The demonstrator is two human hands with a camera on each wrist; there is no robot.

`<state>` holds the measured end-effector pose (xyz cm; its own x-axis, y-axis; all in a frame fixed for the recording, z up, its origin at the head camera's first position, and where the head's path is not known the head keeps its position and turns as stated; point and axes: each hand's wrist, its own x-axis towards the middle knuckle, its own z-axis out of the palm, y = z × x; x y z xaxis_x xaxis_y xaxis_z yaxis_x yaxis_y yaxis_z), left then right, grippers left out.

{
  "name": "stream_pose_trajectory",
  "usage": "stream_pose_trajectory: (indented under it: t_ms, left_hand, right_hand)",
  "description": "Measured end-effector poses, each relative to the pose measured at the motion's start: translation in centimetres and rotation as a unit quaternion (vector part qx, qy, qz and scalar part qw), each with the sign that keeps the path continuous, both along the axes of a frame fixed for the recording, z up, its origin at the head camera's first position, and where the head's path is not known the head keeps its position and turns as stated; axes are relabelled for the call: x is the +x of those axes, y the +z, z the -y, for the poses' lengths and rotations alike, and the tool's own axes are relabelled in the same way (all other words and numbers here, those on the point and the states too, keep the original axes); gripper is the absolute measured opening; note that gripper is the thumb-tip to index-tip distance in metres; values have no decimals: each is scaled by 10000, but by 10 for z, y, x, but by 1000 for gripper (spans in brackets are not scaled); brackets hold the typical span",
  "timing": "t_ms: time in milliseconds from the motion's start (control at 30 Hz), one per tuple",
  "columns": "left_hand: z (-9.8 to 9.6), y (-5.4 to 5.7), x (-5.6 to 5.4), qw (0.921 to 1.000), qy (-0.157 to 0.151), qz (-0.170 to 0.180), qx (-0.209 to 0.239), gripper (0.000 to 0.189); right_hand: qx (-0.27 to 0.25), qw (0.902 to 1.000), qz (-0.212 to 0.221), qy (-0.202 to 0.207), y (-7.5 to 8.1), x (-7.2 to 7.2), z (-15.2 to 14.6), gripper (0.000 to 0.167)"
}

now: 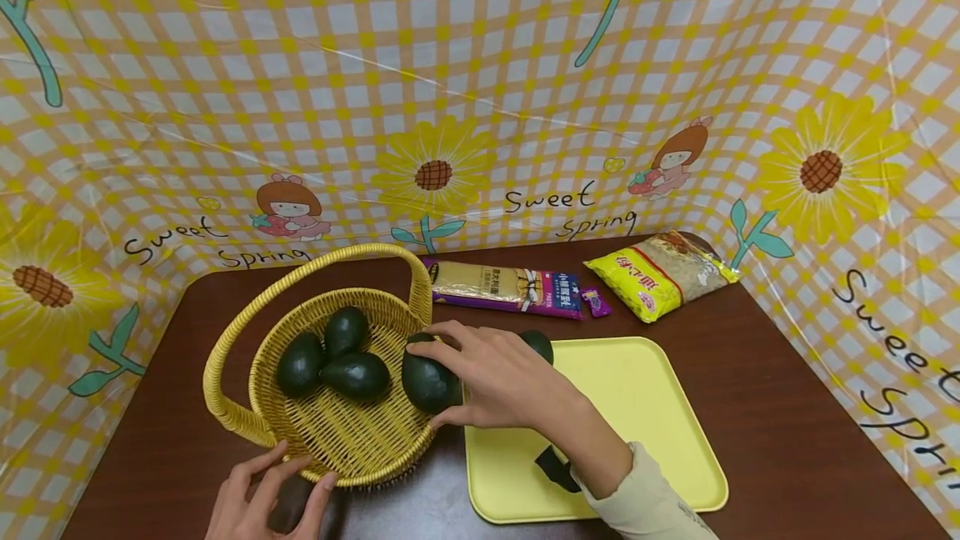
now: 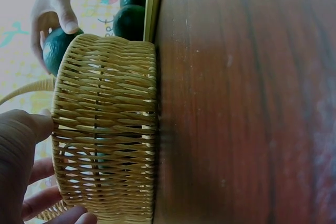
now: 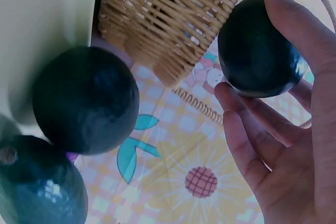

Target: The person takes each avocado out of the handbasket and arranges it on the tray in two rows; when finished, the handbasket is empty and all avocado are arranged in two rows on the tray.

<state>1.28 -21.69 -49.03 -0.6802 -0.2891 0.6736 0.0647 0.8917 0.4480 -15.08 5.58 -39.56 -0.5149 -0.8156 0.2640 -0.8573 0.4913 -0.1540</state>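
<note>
My right hand [image 1: 498, 377] grips a dark green avocado [image 1: 429, 377] over the right rim of a yellow wicker basket [image 1: 390, 432]. The thumb and fingers lie around opposite sides of the avocado in the right wrist view. Inside the basket are three more avocados [image 1: 356, 376], grouped toward its back left. My left hand [image 1: 262, 498] rests its spread fingertips at the front-left rim, beside the foot of the handle. Two avocados [image 3: 86, 100] lie on the pale yellow tray [image 1: 622, 407]; in the head view the right hand partly hides them.
Behind the tray lie a purple pasta packet [image 1: 502, 288], a small purple wrapper [image 1: 596, 302] and a yellow bag [image 1: 660, 275]. The arched basket handle [image 1: 300, 273] stands up at the back left. A checked cloth [image 1: 480, 65] hangs around the brown table [image 1: 780, 440].
</note>
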Motion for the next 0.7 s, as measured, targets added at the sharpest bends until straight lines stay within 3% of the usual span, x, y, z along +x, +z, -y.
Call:
stream_pose_trajectory:
  t_ms: [267,700]
  left_hand:
    - [2,0,0,9999,-65,155,-2,36]
    - [2,-3,-1,10000,-48,-9,-2,36]
  right_hand:
    - [-88,9999,11,-112,-1,-2,-13,91]
    - [-200,9993,-159,-265,-5,-1,-34,89]
